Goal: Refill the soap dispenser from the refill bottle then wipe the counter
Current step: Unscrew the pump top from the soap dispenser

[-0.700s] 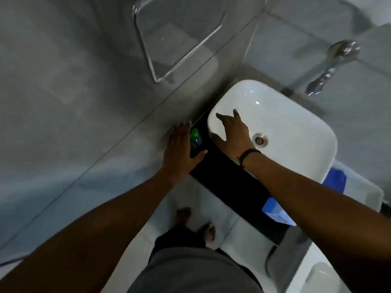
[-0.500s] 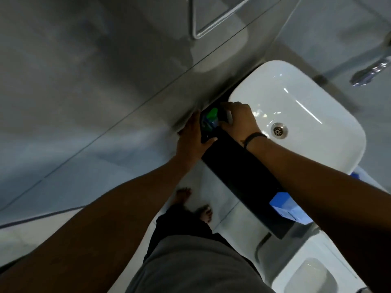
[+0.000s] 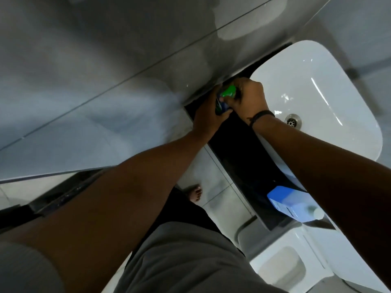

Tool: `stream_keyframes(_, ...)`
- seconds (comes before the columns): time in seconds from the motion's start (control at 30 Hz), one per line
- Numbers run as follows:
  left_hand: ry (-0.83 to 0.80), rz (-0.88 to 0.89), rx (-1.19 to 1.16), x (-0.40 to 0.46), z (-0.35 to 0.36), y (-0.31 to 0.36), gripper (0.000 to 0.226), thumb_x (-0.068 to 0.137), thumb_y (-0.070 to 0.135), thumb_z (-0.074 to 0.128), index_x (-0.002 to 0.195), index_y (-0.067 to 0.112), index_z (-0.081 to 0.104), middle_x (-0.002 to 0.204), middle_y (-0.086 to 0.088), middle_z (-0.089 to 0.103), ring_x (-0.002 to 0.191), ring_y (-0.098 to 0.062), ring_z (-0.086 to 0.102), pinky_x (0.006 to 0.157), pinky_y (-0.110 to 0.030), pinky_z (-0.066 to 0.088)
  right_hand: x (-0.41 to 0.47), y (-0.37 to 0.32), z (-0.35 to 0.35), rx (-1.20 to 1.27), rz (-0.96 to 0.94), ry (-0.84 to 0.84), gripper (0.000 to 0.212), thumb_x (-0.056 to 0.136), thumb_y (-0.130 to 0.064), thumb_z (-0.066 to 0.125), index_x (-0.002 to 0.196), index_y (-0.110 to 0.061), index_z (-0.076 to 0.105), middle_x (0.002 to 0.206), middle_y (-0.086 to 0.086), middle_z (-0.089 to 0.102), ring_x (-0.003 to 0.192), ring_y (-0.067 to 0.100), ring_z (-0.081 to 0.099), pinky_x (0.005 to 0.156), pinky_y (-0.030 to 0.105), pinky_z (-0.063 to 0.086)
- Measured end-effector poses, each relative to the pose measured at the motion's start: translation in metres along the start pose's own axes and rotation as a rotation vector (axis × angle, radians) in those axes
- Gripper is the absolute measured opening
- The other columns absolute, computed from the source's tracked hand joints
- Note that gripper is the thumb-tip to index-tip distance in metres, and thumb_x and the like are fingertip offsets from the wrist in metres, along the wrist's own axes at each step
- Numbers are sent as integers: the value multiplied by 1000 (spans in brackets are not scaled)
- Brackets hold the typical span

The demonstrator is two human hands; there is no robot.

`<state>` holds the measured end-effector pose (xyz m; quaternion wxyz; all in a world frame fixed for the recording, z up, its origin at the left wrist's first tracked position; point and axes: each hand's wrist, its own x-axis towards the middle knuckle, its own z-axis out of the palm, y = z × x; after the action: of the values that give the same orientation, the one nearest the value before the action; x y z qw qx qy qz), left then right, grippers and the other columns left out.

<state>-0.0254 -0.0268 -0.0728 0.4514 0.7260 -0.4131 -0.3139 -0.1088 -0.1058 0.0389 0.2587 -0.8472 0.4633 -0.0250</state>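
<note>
At the counter's (image 3: 237, 157) far end, against the wall and just beside the sink (image 3: 317, 98): green bottle (image 3: 291, 91), whether dispenser or refill impossible to tell. Left hand (image 3: 208, 117) wrapped round its body, right hand (image 3: 249, 100) closed over its top, probably working the cap. Early stage, by the look of it: no pouring visible, nothing yet refilled as far as can be seen. Blue container (image 3: 289, 205) lying on the counter's near end, untouched, well apart from both hands. Still to do: opening, pouring, closing, then wiping; no cloth in sight.
</note>
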Motion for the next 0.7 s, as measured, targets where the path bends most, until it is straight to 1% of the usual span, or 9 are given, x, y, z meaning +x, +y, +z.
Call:
stream_keyframes(0.07,18,8,-8,-1,-2,0,77,89,18,85,154,1,48,144,-17,64,135,-30,61,111,-35,47,0,2,-6,-17,-120,-51,32,82,-5,71,114,-5,75,119,15,71,109,34,67,95,36,52)
stream_keyframes(0.17,33,10,1,-4,-4,0,86,81,21,92,153,1,50,144,-17,65,135,-30,61,110,-30,46,1,0,-21,-91,-210,-226,60,80,1,67,139,-6,59,137,16,62,125,34,60,105,29,44)
stream_keyframes(0.23,62,31,14,-4,-4,-1,84,80,18,92,151,-2,52,144,-19,65,135,-31,62,111,-31,46,5,-1,-28,-204,-245,-302,81,76,-12,75,151,-8,43,143,21,53,131,38,51,109,33,40)
stream_keyframes(0.27,79,48,18,-3,-4,-2,81,80,16,91,149,-4,53,143,-21,65,135,-33,62,112,-34,48,7,-2,-29,-272,-243,-311,84,75,-28,77,150,-10,43,140,21,53,129,40,50,108,38,42)
stream_keyframes(0.33,80,49,-5,-3,-5,-4,81,79,14,91,149,-5,54,144,-20,65,135,-32,63,112,-38,50,10,-7,-29,-382,-174,-296,74,80,-56,67,138,-14,53,128,19,62,118,40,57,102,46,50)
stream_keyframes(0.37,65,33,-21,-3,-6,-4,84,78,14,92,150,-4,53,144,-19,65,135,-31,62,112,-38,49,11,-10,-28,-417,-133,-287,65,85,-58,63,131,-13,57,122,19,65,112,41,60,97,47,52)
stream_keyframes(0.47,33,-5,-41,-3,-8,-5,92,75,19,96,152,-3,51,143,-20,66,134,-33,63,110,-37,50,11,-16,-22,-454,-167,-262,41,90,-23,65,127,-7,59,118,26,66,107,45,61,90,44,51)
stream_keyframes(0.57,20,7,-35,-3,-10,-6,98,72,23,99,154,-2,49,147,-19,63,136,-32,61,113,-40,50,12,-14,-21,-430,-207,-289,57,79,-10,69,135,-10,56,127,24,57,117,48,53,93,47,47)
stream_keyframes(0.7,44,55,-60,-1,-8,-11,98,69,21,100,152,1,52,143,-16,66,134,-29,63,113,-39,52,12,-9,-19,-303,-34,-64,60,86,-35,73,134,-8,51,128,23,58,116,42,55,93,44,49)
